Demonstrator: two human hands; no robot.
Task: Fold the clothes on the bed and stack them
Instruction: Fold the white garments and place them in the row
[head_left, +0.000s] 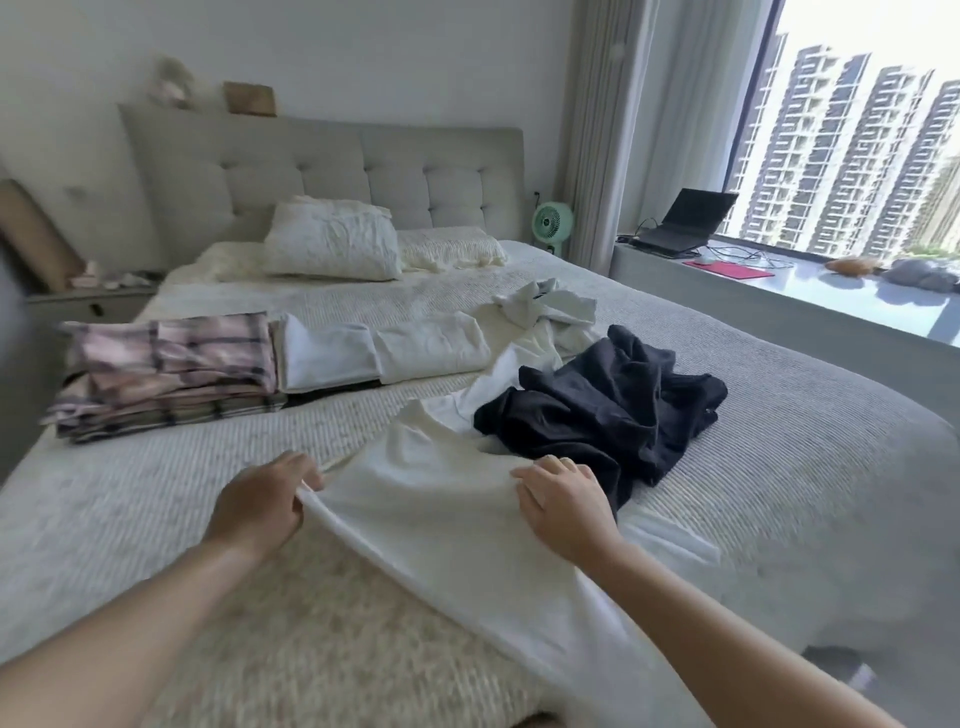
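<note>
Left hand (260, 506) pinches the left edge of the white garment (431, 499), fingers curled round the hem; right hand (563, 512) rests on its right side, fingers curled into the cloth. Black clothes (613, 410) lie just beyond the right fingertips, touching the garment. Folded plaid stack (171, 374) and folded whites (384, 353) sit well beyond the left fingers on the bed (130, 499).

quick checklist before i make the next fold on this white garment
1. Left hand has a grip on the white garment edge: ok.
2. Right hand on the garment: ok; pinching or just pressing: cannot tell.
3. Garment lying flat: not ok, its far end is bunched.
4. Garment free of the black clothes: not ok, they overlap its far right part.
5. Plaid stack ready for it: ok.
</note>
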